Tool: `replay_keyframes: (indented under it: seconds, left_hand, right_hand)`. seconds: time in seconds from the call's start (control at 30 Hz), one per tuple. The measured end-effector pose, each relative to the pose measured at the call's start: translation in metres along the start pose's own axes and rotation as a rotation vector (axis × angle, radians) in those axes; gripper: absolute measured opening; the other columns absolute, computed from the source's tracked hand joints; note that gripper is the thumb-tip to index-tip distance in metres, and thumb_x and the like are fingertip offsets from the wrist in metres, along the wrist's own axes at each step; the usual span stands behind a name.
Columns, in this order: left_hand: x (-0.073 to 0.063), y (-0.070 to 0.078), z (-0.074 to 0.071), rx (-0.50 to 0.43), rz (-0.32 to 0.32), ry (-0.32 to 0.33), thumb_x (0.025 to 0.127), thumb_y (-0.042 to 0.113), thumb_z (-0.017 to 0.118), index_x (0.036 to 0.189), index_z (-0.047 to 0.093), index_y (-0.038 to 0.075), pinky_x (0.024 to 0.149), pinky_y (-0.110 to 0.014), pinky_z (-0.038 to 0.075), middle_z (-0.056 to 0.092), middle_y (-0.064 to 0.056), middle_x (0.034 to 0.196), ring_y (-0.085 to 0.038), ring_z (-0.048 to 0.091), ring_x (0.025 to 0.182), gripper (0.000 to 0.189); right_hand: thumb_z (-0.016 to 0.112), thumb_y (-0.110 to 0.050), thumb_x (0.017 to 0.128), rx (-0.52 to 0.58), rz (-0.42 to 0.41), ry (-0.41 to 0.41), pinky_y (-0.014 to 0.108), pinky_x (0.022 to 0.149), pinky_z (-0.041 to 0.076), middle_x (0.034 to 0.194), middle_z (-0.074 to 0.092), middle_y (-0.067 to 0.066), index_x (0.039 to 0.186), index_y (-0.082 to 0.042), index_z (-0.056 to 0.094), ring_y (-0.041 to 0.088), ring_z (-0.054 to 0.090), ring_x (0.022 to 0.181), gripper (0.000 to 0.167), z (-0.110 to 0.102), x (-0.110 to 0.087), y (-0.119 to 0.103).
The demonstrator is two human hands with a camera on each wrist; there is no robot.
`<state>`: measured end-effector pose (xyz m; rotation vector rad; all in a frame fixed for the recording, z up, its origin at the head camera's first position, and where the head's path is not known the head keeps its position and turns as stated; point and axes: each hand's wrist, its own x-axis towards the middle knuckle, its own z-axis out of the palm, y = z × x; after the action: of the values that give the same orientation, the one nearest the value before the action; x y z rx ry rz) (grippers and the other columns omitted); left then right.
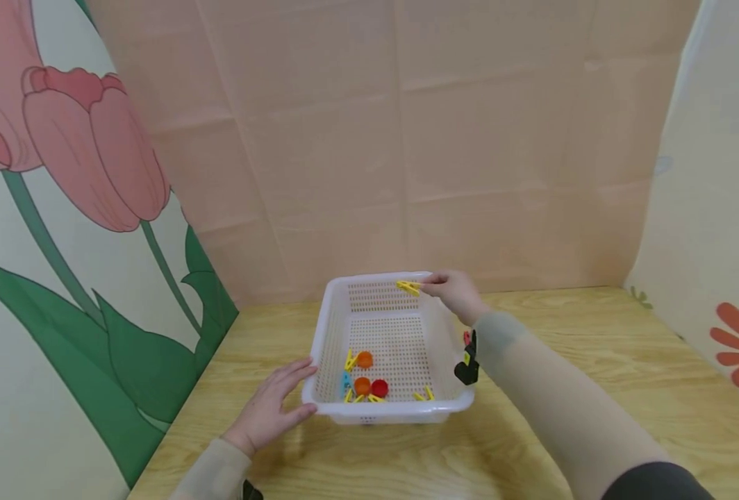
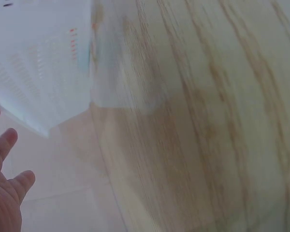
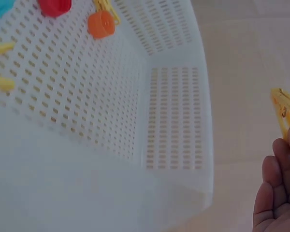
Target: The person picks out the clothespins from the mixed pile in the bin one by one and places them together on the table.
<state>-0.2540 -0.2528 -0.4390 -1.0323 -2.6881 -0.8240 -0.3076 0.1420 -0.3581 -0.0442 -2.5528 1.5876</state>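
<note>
A white plastic basket [image 1: 392, 410] with perforated walls stands on the wooden table. Above its far right corner, my right hand [image 1: 458, 295] pinches a yellow clothespin [image 1: 408, 287] between thumb and fingertips; the right wrist view shows this clothespin [image 3: 282, 108] held by one end. My left hand [image 1: 272, 404] rests with extended fingers at the basket's near left rim, thumb by the front corner. Inside the basket lie two orange caps [image 1: 364, 359], a red cap [image 1: 379, 388], several yellow clothespins [image 1: 351, 361] and a light blue piece [image 1: 346, 381], mostly toward the near left.
Wood-grain tabletop [image 1: 563, 333] surrounds the basket. Behind it hangs a creased pinkish-brown sheet [image 1: 407, 139]. Walls with painted flowers stand on both sides. A small red piece [image 1: 467, 337] shows by the basket's right rim, next to the right wrist's black device [image 1: 466, 371].
</note>
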Motion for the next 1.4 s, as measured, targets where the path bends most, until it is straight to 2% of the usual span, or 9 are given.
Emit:
replay_keyframes:
  seconds: [0.17,0.53,0.7,0.93,1.27,1.4]
  left_hand:
    - [-0.001,0.0,-0.001,0.002,0.023,0.01,0.087,0.049,0.065,0.14,0.051,0.022,0.106,-0.058,0.031,0.043,0.002,0.149,-0.028,0.039,0.135,0.061]
    - [-0.001,-0.001,-0.001,0.009,0.018,0.017,0.087,0.049,0.065,0.14,0.051,0.022,0.107,-0.058,0.032,0.043,0.002,0.148,-0.028,0.039,0.135,0.061]
    - [-0.001,-0.001,0.0,0.011,0.017,0.017,0.087,0.05,0.065,0.14,0.051,0.022,0.106,-0.058,0.032,0.043,0.001,0.149,-0.028,0.039,0.135,0.062]
    - [-0.001,-0.001,-0.001,0.011,0.02,0.019,0.087,0.049,0.065,0.14,0.051,0.023,0.107,-0.058,0.031,0.043,0.001,0.149,-0.028,0.039,0.135,0.061]
    - [0.0,0.0,-0.001,0.01,0.01,0.011,0.087,0.05,0.064,0.14,0.051,0.023,0.106,-0.058,0.032,0.042,0.002,0.149,-0.028,0.039,0.135,0.061]
    - [0.0,0.001,-0.001,0.007,0.008,0.007,0.087,0.05,0.065,0.14,0.051,0.024,0.106,-0.059,0.031,0.042,0.002,0.149,-0.028,0.039,0.135,0.061]
  right_hand:
    - [0.063,-0.023,0.094,0.018,0.029,0.031,0.051,0.096,0.04,0.118,0.059,0.017,0.111,0.0,0.064,0.032,0.051,0.109,0.029,-0.012,-0.002,0.001]
    - [0.061,-0.029,0.096,0.068,0.079,0.124,0.052,0.099,0.039,0.123,0.054,0.018,0.121,0.001,0.058,0.033,0.047,0.113,0.039,-0.04,-0.01,0.021]
    - [0.061,-0.029,0.096,0.105,0.097,0.18,0.043,0.092,0.04,0.123,0.052,0.018,0.123,0.003,0.056,0.033,0.045,0.111,0.042,-0.052,-0.015,0.033]
    - [0.058,-0.029,0.097,0.104,0.111,0.261,0.035,0.082,0.039,0.121,0.052,0.017,0.124,0.003,0.056,0.027,0.044,0.104,0.041,-0.063,-0.023,0.051]
    - [0.057,-0.032,0.097,0.075,0.193,0.383,0.033,0.074,0.039,0.123,0.052,0.016,0.126,0.0,0.057,0.023,0.044,0.096,0.043,-0.074,-0.034,0.076]
    - [0.055,-0.033,0.098,0.09,0.256,0.391,0.033,0.075,0.039,0.127,0.05,0.015,0.13,-0.002,0.055,0.023,0.043,0.099,0.045,-0.077,-0.038,0.088]
